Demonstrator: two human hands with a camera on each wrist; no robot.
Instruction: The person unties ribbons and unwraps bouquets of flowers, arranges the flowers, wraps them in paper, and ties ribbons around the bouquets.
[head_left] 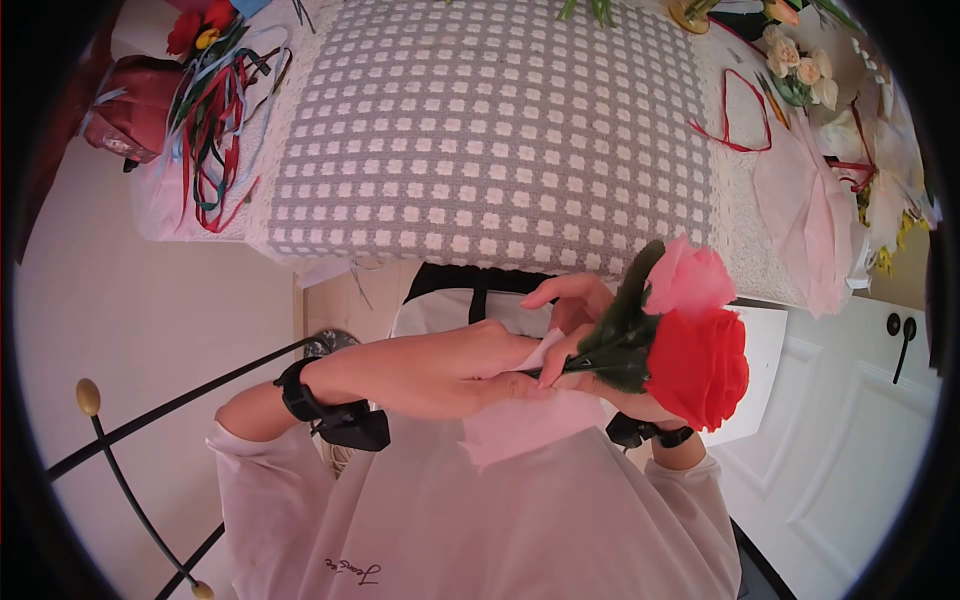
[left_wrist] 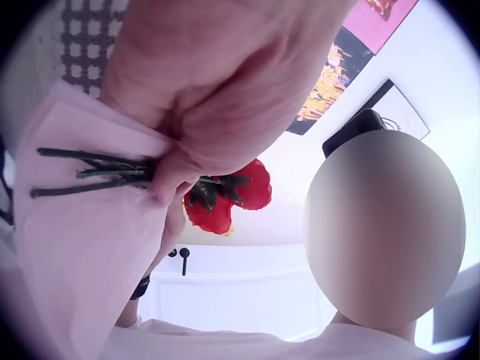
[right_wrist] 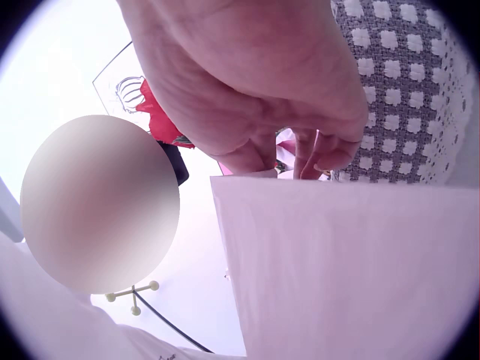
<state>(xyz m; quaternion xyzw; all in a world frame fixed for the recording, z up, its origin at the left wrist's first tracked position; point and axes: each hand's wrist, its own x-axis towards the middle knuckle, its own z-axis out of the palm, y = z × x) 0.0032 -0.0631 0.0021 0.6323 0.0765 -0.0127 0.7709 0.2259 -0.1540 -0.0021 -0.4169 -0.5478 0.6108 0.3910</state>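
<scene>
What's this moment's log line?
left hand: pinches flower stems; right hand: at pink wrapping paper, grip unclear; red rose: beside pink flower

Looks like a home, a lived-in room doubling as a craft spot. White panelled door (head_left: pixel 840 440) with black lever handle (head_left: pixel 904 350), house-type. Counter spread with a grey-and-white checked tablecloth (head_left: pixel 490 130), lace-edged. Colourful painting (left_wrist: pixel 330 86) and framed line drawing (right_wrist: pixel 129 91) on wall. Black metal rod frame (head_left: pixel 180 408) with gold-toned knobs, household furniture, exact piece unclear. Craft side: tangled ribbons (head_left: pixel 215 130), pink wrapping sheet (head_left: pixel 805 220), cream roses (head_left: pixel 800 65) along the counter's sides.
</scene>
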